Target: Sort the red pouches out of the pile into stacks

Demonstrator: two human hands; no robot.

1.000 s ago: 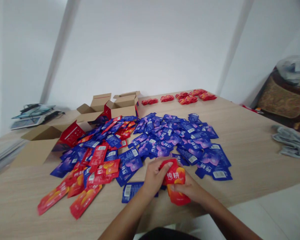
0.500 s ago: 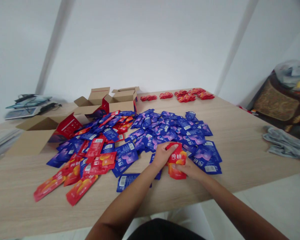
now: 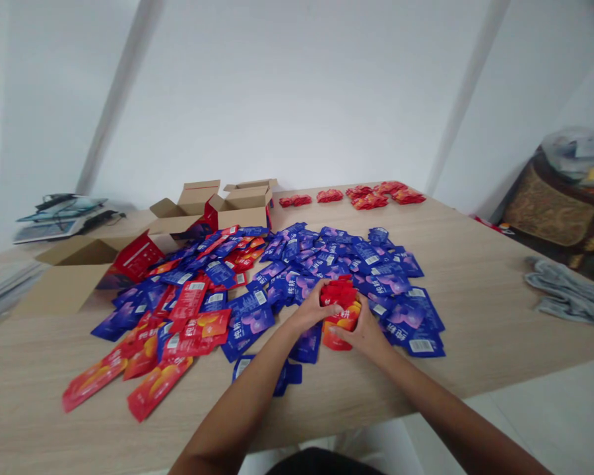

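Between my hands is a stack of red pouches (image 3: 337, 297) with orange fruit pictures and white lettering, several edges showing at its top. My left hand (image 3: 313, 309) is closed on the stack's left side, its thumb over the front. My right hand (image 3: 366, 330) grips the right side, thumb across the lower front. Just beyond, blue pouches (image 3: 327, 254) with purple pictures lie in a wide loose pile. More blue pouches (image 3: 408, 316) lie to the right of my right hand. A mixed heap with red pouches (image 3: 198, 330) spreads to the left.
Open cardboard boxes (image 3: 74, 280) stand at the left and back left of the wooden table (image 3: 480, 290). Small piles of red pouches (image 3: 369, 198) line the far edge. A grey cloth (image 3: 569, 293) lies at the right edge, near a patterned chair (image 3: 542, 204).
The red pouches in my hands have shifted from one flat-looking front to a stack with several top edges fanned out. My hands now hold it from both sides. The view has tilted slightly.
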